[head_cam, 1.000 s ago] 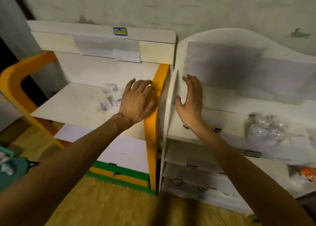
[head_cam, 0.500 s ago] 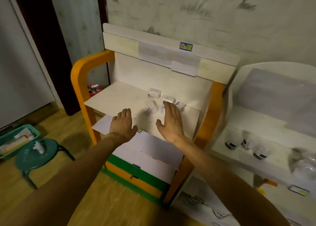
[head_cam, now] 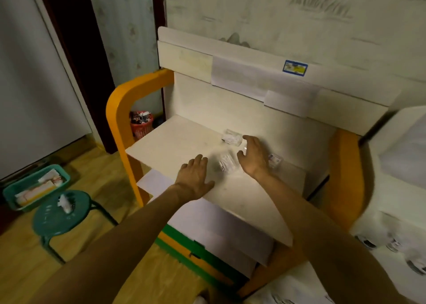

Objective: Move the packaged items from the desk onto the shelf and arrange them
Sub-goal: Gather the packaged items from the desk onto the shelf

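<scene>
- Neither hand grips anything: left hand (head_cam: 196,180) flat, fingers straight, palm down on the white desk top (head_cam: 175,147), near its front edge.
- Right hand (head_cam: 254,157) over the desk top, fingers loosely spread and slightly bent, holding nothing; can't tell whether it touches the surface.
- Three clear packaged items on the desk top: packet A (head_cam: 232,137) at 11 o'clock from the right hand, just beside its fingertips; packet B (head_cam: 226,165) between the two hands; packet C (head_cam: 275,160) at 3 o'clock of the right hand, partly hidden behind it.
- Packets blurred, labels unreadable.
- Desk has orange side frames (head_cam: 119,119); white shelf unit (head_cam: 396,165) at 3 o'clock.
- Green stool (head_cam: 62,214) and green basket (head_cam: 34,186) on the floor at 9 o'clock; red basket (head_cam: 141,128) behind the desk at 10 o'clock.
</scene>
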Motion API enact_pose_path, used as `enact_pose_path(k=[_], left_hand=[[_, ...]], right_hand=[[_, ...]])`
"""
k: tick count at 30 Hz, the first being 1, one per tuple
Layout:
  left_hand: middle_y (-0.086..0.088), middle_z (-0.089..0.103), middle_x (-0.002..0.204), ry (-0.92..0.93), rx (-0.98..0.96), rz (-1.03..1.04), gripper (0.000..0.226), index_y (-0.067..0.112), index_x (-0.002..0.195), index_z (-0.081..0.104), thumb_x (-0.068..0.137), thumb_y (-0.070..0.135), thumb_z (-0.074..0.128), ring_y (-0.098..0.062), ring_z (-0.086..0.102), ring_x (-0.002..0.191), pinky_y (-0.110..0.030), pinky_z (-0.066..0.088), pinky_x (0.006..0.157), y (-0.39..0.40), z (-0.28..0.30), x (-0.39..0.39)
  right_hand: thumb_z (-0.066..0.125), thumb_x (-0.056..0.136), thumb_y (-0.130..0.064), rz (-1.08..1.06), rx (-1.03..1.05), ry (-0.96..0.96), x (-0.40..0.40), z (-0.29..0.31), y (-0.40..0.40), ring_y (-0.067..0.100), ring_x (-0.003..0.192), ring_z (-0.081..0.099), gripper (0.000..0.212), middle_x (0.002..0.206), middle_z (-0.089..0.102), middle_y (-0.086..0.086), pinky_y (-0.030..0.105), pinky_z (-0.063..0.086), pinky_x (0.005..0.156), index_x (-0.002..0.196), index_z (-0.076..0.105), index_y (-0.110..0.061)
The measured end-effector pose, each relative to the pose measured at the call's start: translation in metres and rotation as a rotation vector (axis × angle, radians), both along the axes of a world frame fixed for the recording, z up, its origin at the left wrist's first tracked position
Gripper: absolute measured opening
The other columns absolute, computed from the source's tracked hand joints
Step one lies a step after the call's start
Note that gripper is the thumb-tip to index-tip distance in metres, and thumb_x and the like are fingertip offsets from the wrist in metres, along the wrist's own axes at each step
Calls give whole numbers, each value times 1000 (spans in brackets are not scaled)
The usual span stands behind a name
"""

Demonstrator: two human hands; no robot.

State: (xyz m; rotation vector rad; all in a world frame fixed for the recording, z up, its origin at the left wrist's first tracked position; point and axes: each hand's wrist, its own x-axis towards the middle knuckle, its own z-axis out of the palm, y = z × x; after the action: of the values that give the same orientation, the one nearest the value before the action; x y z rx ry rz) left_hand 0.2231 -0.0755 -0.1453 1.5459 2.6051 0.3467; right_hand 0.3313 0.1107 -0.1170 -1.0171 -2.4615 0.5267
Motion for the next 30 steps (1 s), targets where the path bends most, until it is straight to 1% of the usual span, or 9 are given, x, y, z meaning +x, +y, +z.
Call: enact_pose_path(k=[6,10,17,19,21,23,26,28,30], left_hand=[[-5,45,143,-62,29,-42,95,18,141,35,74,82,53,-26,53,122,-41,47,100,75,-8,-44],[-3,29,160,-82,-25,-131,108,19,153,23,73,81,58,-24,38,140,-43,37,112,114,-23,-60],[-5,45,151,-205,-18,-66,93,16,151,33,77,55,72,-25,48,132,-38,40,107,150,-45,-105],[-3,58,131,-152,-19,-25,70,19,135,48,78,53,70,-26,56,119,-37,47,96,151,-49,-127],[1,59,113,-115,-5,2,49,23,117,53,79,50,69,-23,58,107,-33,49,87,143,-57,-139],[1,54,127,-178,34,3,71,22,129,47,73,55,75,-22,54,115,-35,48,94,137,-66,-141],[-4,29,159,-276,83,-34,114,19,154,18,68,64,78,-25,38,139,-45,40,111,148,-66,-136],[-2,14,166,-282,66,-76,120,21,158,4,72,63,76,-24,27,147,-46,33,116,155,-65,-135],[-2,15,165,-244,73,-120,114,19,159,6,76,57,75,-24,26,147,-43,32,116,156,-65,-138]], right_hand=[[63,91,-17,-16,11,-126,-55,-17,65,29,132,47,53,144,52,9,39,44,106,142,49,-13],[66,91,-22,17,83,-210,-84,-29,105,27,135,44,56,146,49,7,36,36,111,143,47,-16],[59,92,-39,-1,271,-395,-127,-65,130,27,119,48,45,133,57,6,38,38,102,133,54,-19],[58,94,-38,-6,296,-411,-138,-67,133,27,119,47,43,131,57,7,39,38,102,131,55,-18],[57,95,-39,-8,294,-434,-145,-71,134,27,120,47,43,132,56,7,39,37,103,132,54,-17],[57,95,-41,-10,286,-435,-148,-75,134,28,120,47,46,133,55,8,40,37,104,134,52,-17],[58,96,-38,-36,244,-396,-153,-80,133,28,122,47,45,134,53,9,39,35,106,134,51,-16],[62,93,-34,-36,190,-380,-155,-83,126,28,124,46,47,136,52,9,39,34,109,135,51,-16],[66,91,-32,-23,139,-381,-155,-83,117,28,127,46,50,138,51,9,39,34,111,136,51,-16]])
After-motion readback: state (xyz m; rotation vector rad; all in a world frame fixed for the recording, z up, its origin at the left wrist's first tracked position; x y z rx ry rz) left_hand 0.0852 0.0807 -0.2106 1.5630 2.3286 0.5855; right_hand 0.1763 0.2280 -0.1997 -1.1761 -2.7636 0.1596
